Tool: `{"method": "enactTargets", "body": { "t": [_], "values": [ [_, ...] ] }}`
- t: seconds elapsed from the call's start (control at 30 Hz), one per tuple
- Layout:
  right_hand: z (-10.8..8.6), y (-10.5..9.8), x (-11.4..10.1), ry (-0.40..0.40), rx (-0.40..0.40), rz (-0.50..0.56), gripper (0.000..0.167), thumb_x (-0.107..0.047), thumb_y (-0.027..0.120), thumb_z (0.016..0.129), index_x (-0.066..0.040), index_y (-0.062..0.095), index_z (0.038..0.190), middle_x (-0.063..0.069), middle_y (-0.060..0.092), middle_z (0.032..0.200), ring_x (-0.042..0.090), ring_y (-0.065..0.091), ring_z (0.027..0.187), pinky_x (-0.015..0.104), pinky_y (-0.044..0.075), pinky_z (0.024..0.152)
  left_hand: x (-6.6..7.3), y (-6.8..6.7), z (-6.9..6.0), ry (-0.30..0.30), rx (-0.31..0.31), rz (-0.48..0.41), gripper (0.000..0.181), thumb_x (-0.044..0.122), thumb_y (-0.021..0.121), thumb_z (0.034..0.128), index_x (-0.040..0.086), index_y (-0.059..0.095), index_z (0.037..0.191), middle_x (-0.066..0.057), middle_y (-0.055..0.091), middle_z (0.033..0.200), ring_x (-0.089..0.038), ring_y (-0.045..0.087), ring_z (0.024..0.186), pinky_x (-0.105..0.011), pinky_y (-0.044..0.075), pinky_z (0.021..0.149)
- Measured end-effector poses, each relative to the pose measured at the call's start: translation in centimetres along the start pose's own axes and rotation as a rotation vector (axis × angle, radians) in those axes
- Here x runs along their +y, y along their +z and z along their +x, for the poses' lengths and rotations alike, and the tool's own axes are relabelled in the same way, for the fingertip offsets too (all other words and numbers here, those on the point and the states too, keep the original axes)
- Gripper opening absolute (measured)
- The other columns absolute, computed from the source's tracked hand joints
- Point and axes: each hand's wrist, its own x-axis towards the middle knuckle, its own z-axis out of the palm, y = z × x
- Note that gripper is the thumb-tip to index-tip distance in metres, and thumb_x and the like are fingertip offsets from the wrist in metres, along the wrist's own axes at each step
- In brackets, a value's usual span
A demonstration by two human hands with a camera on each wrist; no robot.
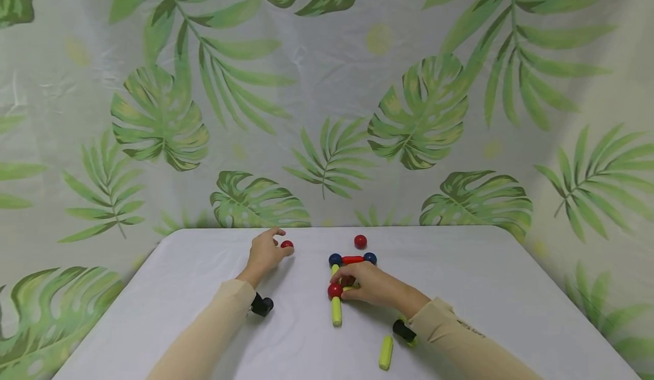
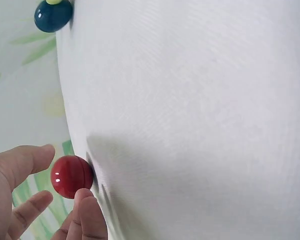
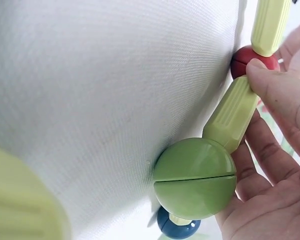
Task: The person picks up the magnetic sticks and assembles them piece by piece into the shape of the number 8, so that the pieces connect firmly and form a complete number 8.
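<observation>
- Left hand [image 1: 265, 255] reaches to the far edge of the white-covered counter [image 1: 460, 272], left of its middle, thumb and fingers standing apart around a loose red ball [image 2: 70, 176]; whether a fingertip touches it, I can't tell.
- Right hand [image 1: 375, 285] is near the counter's middle, thumb and fingers clamped on a joined red ball [image 1: 334, 291], part of a frame of balls and sticks lying there.
- From that joined ball, one yellow-green stick [image 1: 336, 312] points toward the near edge, and another [image 3: 231, 112] runs to a green ball [image 3: 195, 177], which lies beside the right palm.
- On the frame's far side, a red stick [image 1: 352, 259] links a left blue ball [image 1: 335, 259] and a right blue ball [image 1: 370, 258].
- Beyond the frame, a second loose red ball [image 1: 360, 242] sits near the far edge.
- Toward the near edge, right of the middle, lies a loose yellow-green stick [image 1: 385, 353].
- Both sleeves [image 1: 209, 326] are beige; behind the counter hangs a leaf-printed sheet [image 1: 327, 73].
</observation>
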Motion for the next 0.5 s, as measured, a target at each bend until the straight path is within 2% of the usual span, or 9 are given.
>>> {"method": "enactTargets", "body": {
  "t": [0.1, 0.3, 0.5],
  "values": [
    [-0.02, -0.02, -0.03, 0.003, 0.0, 0.005, 0.028, -0.011, 0.082, 0.095, -0.014, 0.077, 0.123, -0.001, 0.076, 0.112, 0.015, 0.07, 0.102, 0.04, 0.061, 0.094, -0.04, 0.1, 0.02, -0.004, -0.003, -0.001, 0.049, 0.022, 0.084, 0.0904, 0.007, 0.069, 0.134, -0.024, 0.07, 0.122, -0.034, 0.065, 0.102, -0.044, 0.055, 0.083],
    [0.04, -0.07, 0.04, 0.009, 0.003, 0.0, 0.029, -0.012, 0.082, 0.095, -0.016, 0.077, 0.123, -0.003, 0.076, 0.11, 0.014, 0.069, 0.101, 0.033, 0.059, 0.092, -0.34, 0.21, 0.41, 0.007, -0.004, 0.01, 0.047, 0.021, 0.085, 0.0898, 0.006, 0.07, 0.131, -0.022, 0.071, 0.112, -0.032, 0.063, 0.096, -0.04, 0.053, 0.078],
    [0.09, 0.02, 0.2, 0.012, -0.004, 0.011, 0.03, -0.013, 0.083, 0.095, -0.017, 0.077, 0.123, -0.004, 0.075, 0.107, 0.016, 0.067, 0.099, 0.03, 0.059, 0.089, -0.65, 0.51, 0.68, -0.009, -0.02, 0.009, 0.047, 0.022, 0.086, 0.0889, 0.007, 0.071, 0.13, -0.018, 0.073, 0.106, -0.03, 0.064, 0.093, -0.035, 0.05, 0.073]
  ]
}}
